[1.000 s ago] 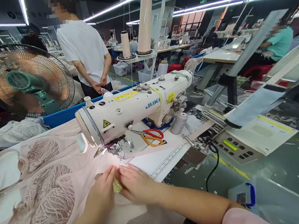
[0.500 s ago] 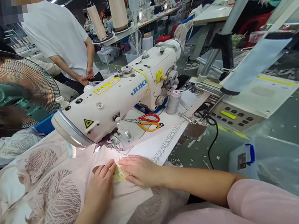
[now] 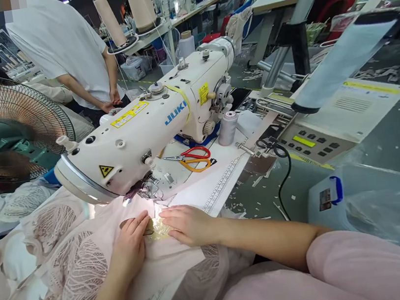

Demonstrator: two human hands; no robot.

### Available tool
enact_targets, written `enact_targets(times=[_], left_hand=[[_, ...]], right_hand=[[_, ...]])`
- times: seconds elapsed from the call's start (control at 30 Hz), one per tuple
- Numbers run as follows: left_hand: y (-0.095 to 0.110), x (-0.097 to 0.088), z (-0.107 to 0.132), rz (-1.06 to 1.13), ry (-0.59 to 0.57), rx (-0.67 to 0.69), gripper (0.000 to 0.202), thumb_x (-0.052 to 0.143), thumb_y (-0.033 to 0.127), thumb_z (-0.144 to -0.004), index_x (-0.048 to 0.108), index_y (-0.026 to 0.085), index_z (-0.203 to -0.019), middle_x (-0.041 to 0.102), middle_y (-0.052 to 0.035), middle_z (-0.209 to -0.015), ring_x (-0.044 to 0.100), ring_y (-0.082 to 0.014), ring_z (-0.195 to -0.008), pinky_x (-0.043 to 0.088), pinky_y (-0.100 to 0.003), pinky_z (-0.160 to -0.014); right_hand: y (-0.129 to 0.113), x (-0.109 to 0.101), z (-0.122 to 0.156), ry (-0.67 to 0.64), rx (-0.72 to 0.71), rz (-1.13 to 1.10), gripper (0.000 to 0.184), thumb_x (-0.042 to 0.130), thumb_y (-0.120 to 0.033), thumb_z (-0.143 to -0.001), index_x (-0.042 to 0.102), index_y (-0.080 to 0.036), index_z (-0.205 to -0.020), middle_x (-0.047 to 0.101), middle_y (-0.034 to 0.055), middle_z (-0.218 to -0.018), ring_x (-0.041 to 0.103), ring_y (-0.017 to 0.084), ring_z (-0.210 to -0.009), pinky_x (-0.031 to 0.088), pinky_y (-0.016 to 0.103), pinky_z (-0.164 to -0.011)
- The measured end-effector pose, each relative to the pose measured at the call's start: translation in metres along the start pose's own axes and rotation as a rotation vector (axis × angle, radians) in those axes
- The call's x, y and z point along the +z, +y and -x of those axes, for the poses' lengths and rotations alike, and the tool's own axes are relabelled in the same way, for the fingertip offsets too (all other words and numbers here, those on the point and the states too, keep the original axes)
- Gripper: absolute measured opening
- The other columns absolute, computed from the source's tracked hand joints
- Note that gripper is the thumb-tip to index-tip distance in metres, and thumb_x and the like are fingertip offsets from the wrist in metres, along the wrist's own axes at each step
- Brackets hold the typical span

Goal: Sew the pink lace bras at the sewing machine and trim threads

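Pale pink fabric [image 3: 174, 258] lies on the machine bed and runs up under the needle area of a white JUKI sewing machine [image 3: 134, 134]. My left hand [image 3: 133, 241] rests on it just left of a shiny, yellowish patch [image 3: 158, 229], fingers stretched forward. On the patch's other side, my right hand [image 3: 190, 225] presses down with extended fingertips at its edge. Whether the patch is plastic or tape I cannot tell. Lace bra cups [image 3: 80, 268], joined to pinkish cloth, spread out to the left of my left hand.
Scissors [image 3: 200, 170] with red and orange handles and a grey thread cone [image 3: 227, 130] stand by the machine. A control box [image 3: 353, 103] and a clear plastic bin [image 3: 319, 202] are on the right. At left are a fan [image 3: 8, 139] and a standing person [image 3: 60, 55].
My view has shifted, so the machine sits further left in it. Both hands stay on the fabric; the gap between them looks slightly wider, with more of the shiny patch showing.
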State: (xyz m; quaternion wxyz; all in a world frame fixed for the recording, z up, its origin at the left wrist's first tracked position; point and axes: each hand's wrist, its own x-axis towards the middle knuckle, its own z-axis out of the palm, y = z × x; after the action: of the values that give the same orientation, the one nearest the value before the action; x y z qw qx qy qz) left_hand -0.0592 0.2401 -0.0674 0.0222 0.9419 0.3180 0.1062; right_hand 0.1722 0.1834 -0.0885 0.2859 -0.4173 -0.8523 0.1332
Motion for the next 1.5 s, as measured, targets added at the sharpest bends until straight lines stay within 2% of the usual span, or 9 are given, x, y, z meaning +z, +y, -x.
enact_targets(times=[0.37, 0.93, 1.13, 1.5], left_hand=[[-0.009, -0.005, -0.007, 0.028, 0.014, -0.042, 0.040, 0.031, 0.012, -0.089, 0.062, 0.017, -0.114, 0.063, -0.0096, -0.124, 0.060, -0.0226, -0.103, 0.052, -0.042, -0.086], [-0.014, -0.007, -0.010, 0.046, -0.006, -0.057, 0.042, 0.029, 0.014, -0.091, 0.063, 0.018, -0.115, 0.063, -0.0111, -0.123, 0.059, -0.0227, -0.104, 0.052, -0.044, -0.088], [-0.016, -0.007, -0.010, 0.036, -0.014, -0.066, 0.042, 0.032, 0.015, -0.090, 0.062, 0.024, -0.118, 0.062, -0.0086, -0.125, 0.058, -0.0227, -0.106, 0.052, -0.043, -0.087], [-0.019, -0.003, -0.007, -0.024, -0.012, -0.020, 0.044, 0.032, 0.007, -0.086, 0.063, 0.022, -0.114, 0.062, -0.0088, -0.124, 0.055, -0.0235, -0.106, 0.051, -0.044, -0.088]], right_hand=[[0.002, 0.003, 0.001, 0.018, 0.001, -0.018, 0.029, 0.053, -0.023, -0.088, 0.064, -0.007, -0.110, 0.061, 0.0143, -0.126, 0.055, 0.023, -0.120, 0.042, 0.035, -0.105], [0.002, 0.003, 0.001, 0.008, -0.001, -0.024, 0.028, 0.050, -0.023, -0.088, 0.063, -0.010, -0.109, 0.062, 0.0139, -0.125, 0.055, 0.022, -0.120, 0.043, 0.035, -0.104], [0.002, 0.002, 0.002, 0.005, 0.004, -0.036, 0.028, 0.051, -0.023, -0.088, 0.063, -0.010, -0.109, 0.062, 0.0143, -0.125, 0.054, 0.022, -0.120, 0.042, 0.035, -0.104], [0.002, 0.003, 0.002, 0.027, -0.014, -0.035, 0.028, 0.051, -0.023, -0.088, 0.065, -0.008, -0.107, 0.063, 0.0150, -0.123, 0.056, 0.023, -0.119, 0.042, 0.035, -0.104]])
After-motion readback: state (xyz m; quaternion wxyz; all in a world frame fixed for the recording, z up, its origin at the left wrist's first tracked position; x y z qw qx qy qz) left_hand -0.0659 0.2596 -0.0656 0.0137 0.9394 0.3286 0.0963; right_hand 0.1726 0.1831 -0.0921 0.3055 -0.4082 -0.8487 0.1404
